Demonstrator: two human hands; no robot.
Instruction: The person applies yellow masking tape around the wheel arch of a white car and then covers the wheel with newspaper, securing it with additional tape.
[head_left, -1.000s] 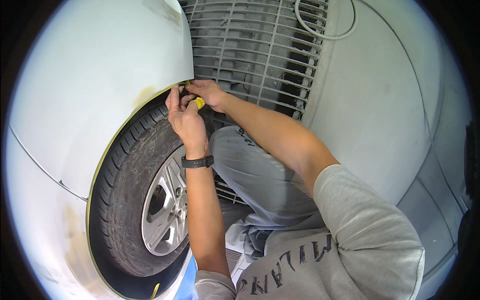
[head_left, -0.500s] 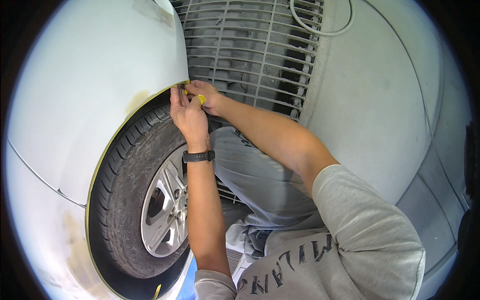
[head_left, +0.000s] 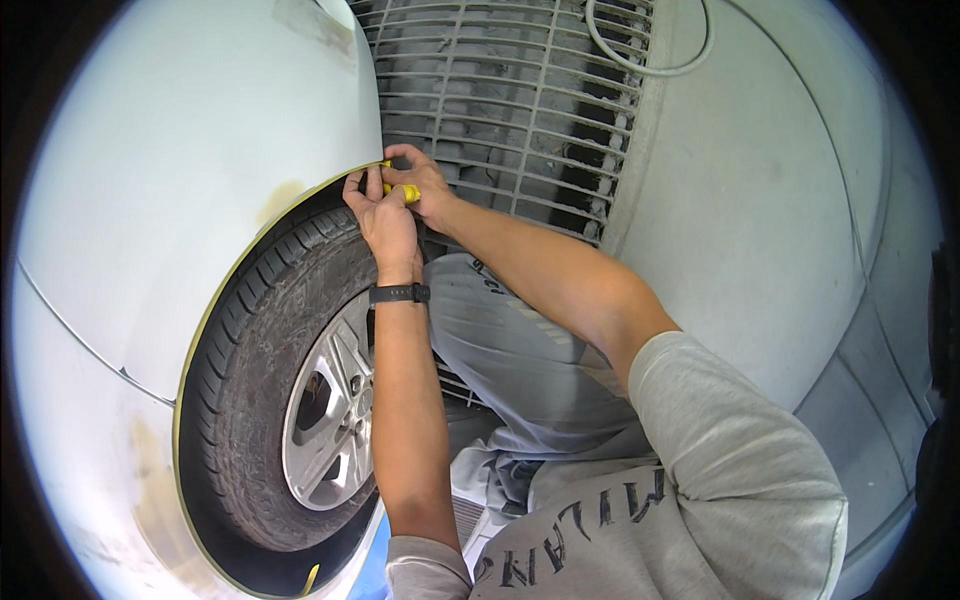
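Yellow masking tape (head_left: 190,352) runs as a thin line along the wheel-arch edge of a pale grey car fender (head_left: 300,120). At the arch's upper right end, both hands meet close together. My left hand (head_left: 388,228), with a black band on the wrist, has its fingers raised against the edge and its thumb on a bunched piece of yellow tape (head_left: 410,193). Beside it, my right hand (head_left: 428,188) pinches at the edge's end, where a bit of yellow shows between the fingers. Their overlap partly hides the fingertips.
Under the arch stands a tire (head_left: 270,400) with a silver alloy wheel (head_left: 335,420). A metal floor grating (head_left: 480,100) lies beyond my hands. A pale hose (head_left: 665,70) curves across its far right. To the right is another pale curved panel (head_left: 760,200).
Both hands have shifted slightly right and up along the edge. My right fingers have risen to the arch's end, the left fingers have spread, and more of the bunched yellow tape shows.
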